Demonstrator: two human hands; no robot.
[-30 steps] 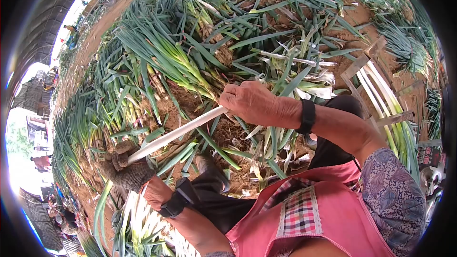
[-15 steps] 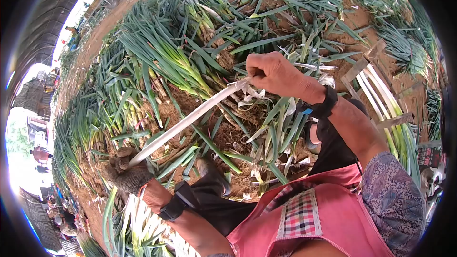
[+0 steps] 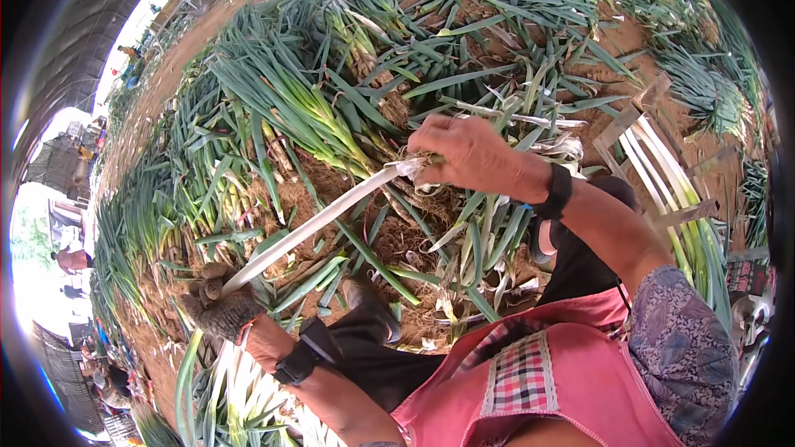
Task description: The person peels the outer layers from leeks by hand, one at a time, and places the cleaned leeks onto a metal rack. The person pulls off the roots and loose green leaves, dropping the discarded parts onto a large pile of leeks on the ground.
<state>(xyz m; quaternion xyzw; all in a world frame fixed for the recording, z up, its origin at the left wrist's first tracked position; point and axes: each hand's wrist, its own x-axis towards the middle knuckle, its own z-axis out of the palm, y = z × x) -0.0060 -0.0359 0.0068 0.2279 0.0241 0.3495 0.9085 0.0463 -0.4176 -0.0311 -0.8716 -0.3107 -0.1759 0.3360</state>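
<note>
A long white green onion stalk (image 3: 310, 230) stretches slantwise between my two hands, its root end up at the right. My left hand (image 3: 222, 308), in a dirty dark glove, is closed around the lower end, where the leaves hang below. Bare fingers of my right hand (image 3: 468, 157) are closed at the root end, with ragged bits of roots and pale skin around them. Beneath the stalk, the soil is strewn with loose leaves and peelings. Trimmed white green onions (image 3: 236, 385) lie below my left hand.
Heaped untrimmed green onions (image 3: 290, 91) spread ahead and to the left. At right, more peeled ones (image 3: 662, 165) rest in a frame with flat slats (image 3: 687, 211). My dark shoe (image 3: 373, 310) stands on the littered ground. Other people are far off at left.
My right hand has moved slightly down and left at the root end, and its fingers have shifted there. My left hand has stayed nearly in place, still holding the green onion.
</note>
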